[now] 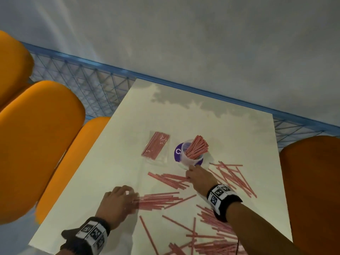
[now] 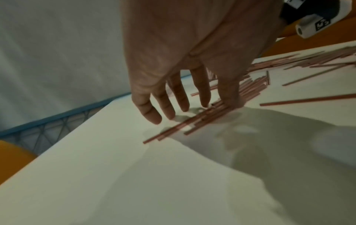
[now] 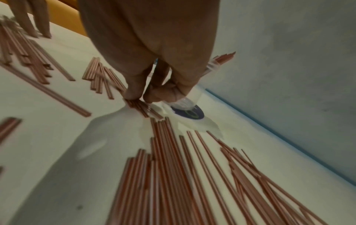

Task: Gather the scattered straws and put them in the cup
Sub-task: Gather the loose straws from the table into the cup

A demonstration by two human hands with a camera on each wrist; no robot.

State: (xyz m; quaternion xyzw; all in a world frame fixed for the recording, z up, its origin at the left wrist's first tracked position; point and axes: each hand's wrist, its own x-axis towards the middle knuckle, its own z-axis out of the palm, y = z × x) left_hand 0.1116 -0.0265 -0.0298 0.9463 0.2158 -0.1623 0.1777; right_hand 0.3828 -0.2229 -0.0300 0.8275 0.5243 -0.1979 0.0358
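Observation:
A clear cup (image 1: 191, 159) holding a sheaf of red-striped straws (image 1: 196, 147) stands on a purple coaster (image 1: 177, 151) mid-table. Loose straws lie in several piles across the white table (image 1: 165, 116). My left hand (image 1: 133, 196) touches the left end of one flat bundle (image 1: 158, 199); in the left wrist view its fingers (image 2: 204, 100) are fairly straight, and the thumb and fingertips rest on that bundle (image 2: 192, 121). My right hand (image 1: 188, 174) sits just in front of the cup; its curled thumb and forefinger (image 3: 143, 99) pinch the ends of a small pile of straws (image 3: 142, 108) beside the cup base (image 3: 185, 103).
A clear packet of straws (image 1: 155, 146) lies left of the cup. Thick piles of straws (image 1: 217, 227) cover the near right of the table. Orange chair backs (image 1: 42, 135) stand on the left and another (image 1: 312, 181) on the right. A blue mesh rail (image 1: 82, 80) runs behind.

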